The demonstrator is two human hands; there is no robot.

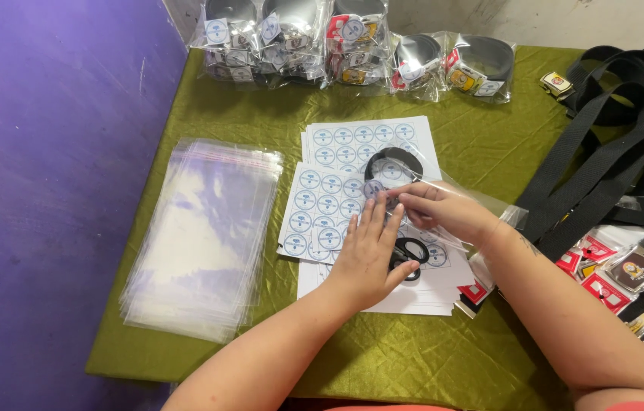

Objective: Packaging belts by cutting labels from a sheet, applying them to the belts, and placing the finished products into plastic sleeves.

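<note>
- Stickers, small, round, white with a blue mark, sit in rows on white paper sheets (352,152) fanned out in the middle of an olive-green tablecloth (261,122).
- The left hand (371,255) lies flat, fingers together and stretched out, pressing on the lower sheets and holding nothing.
- The right hand (440,209) pinches a single sticker between thumb and forefinger, just above the left hand's fingertips; the sticker itself is too small to make out clearly.
- A clear plastic bag (482,202) lies under the right hand and wrist, with a coiled black webbing belt (394,164) showing through it on the upper sheet.
- Black-handled scissors (411,255) rest on the sheets, touching the left hand's thumb side and partly covered by it.
- A stack of empty clear plastic sleeves (204,236) lies to the left, well apart from the sheets.
- Sealed clear bags (352,42) line the far edge of the table, each holding a rolled belt and a buckle with a round sticker on the front.
- Loose black webbing straps (611,129) pile up on the right, with bagged metal buckles on red cards (626,270) below them, cut off by the picture's edge.
- A purple wall (47,190) fills the left.
</note>
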